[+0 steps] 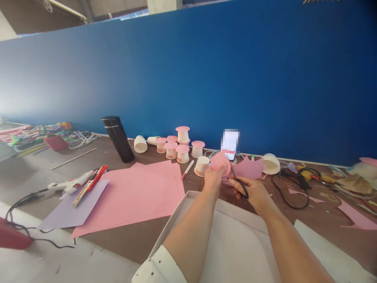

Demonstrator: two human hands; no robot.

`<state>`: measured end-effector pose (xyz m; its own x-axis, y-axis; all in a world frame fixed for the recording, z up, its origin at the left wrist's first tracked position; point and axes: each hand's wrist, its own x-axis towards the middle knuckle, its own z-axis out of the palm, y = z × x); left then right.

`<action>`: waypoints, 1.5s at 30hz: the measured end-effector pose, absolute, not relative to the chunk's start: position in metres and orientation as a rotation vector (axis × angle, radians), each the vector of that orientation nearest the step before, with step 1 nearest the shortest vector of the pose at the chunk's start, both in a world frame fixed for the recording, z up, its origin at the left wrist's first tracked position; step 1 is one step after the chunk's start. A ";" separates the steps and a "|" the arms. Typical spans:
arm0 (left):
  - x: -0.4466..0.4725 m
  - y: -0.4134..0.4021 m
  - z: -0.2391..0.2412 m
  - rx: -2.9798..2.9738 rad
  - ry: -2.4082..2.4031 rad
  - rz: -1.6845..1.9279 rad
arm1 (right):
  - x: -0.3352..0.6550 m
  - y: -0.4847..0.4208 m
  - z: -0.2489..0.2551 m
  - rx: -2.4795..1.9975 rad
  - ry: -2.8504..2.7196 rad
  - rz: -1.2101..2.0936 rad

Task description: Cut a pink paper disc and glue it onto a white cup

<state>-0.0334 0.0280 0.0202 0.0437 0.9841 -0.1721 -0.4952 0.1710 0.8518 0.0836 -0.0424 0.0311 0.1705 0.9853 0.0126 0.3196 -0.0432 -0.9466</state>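
My left hand pinches a small piece of pink paper, held up above the table. Fingers of my right hand are wrapped round the black handles of a pair of scissors. Its blades lie against the right edge of the pink piece. Behind my hands is a jagged pink paper offcut. An upside-down paper cup stands just left of the pink piece. Further left are several upturned cups topped with pink paper discs, one of them stacked on top.
Large pink sheets lie to the left, with a lilac sheet, a red cutter and a white glue gun. A black flask stands behind. A white box lid lies under my forearms. A lit phone leans against the blue partition.
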 end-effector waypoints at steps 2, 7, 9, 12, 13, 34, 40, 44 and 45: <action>-0.034 0.028 0.021 0.701 0.898 1.289 | 0.084 -0.043 0.032 -1.537 -1.302 0.917; -0.034 0.028 0.021 0.675 0.905 1.285 | 0.084 -0.044 0.033 -1.530 -1.323 0.912; -0.034 0.028 0.021 0.670 0.907 1.290 | 0.084 -0.044 0.033 -1.534 -1.322 0.917; -0.034 0.028 0.021 0.688 0.892 1.319 | 0.084 -0.044 0.034 -1.541 -1.309 0.927; -0.034 0.028 0.021 0.697 0.891 1.326 | 0.084 -0.044 0.035 -1.543 -1.307 0.932; -0.036 0.028 0.021 0.725 0.946 1.291 | 0.083 -0.046 0.039 -1.537 -1.299 0.941; -0.035 0.030 0.017 0.705 0.952 1.296 | 0.084 -0.046 0.039 -1.505 -1.316 0.951; -0.035 0.032 0.015 0.694 0.961 1.301 | 0.084 -0.045 0.037 -1.507 -1.302 0.950; -0.035 0.032 0.015 0.693 0.961 1.298 | 0.084 -0.045 0.036 -1.506 -1.303 0.946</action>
